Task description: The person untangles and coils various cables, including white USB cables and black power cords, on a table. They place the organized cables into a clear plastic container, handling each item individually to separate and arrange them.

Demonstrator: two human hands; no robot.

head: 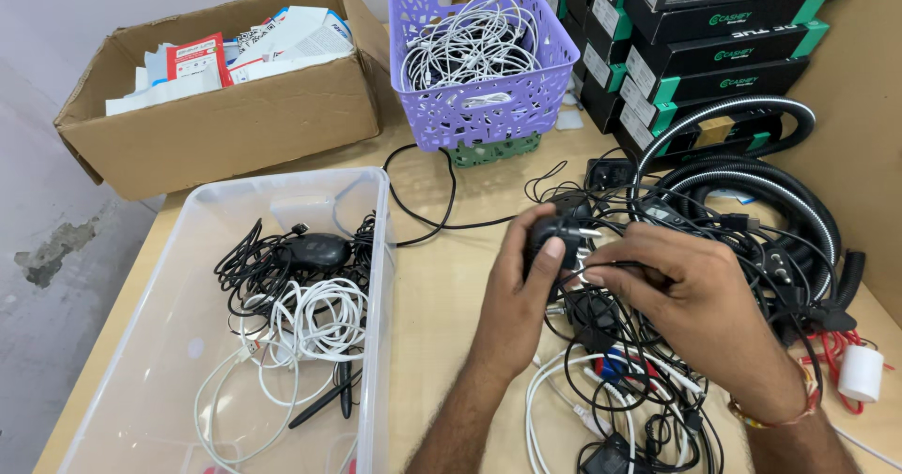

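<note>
My left hand [515,291] grips a black plug-in power adapter [554,233] with metal prongs pointing right, thumb across its face. My right hand [691,295] pinches the adapter's thin black cord right beside the prongs. Both hands hover above a tangled heap of black and white cables [648,361] on the wooden table [442,286]. To the left stands a clear plastic bin [160,361] holding coiled black and white cables and a black adapter [315,248].
A purple perforated basket [470,108] of white cables sits behind, atop a green one. A cardboard box [225,126] with paper packets is back left. Black boxes [714,51] are stacked back right, thick black ribbed hoses [752,183] lie before them, a white roll [861,372] far right.
</note>
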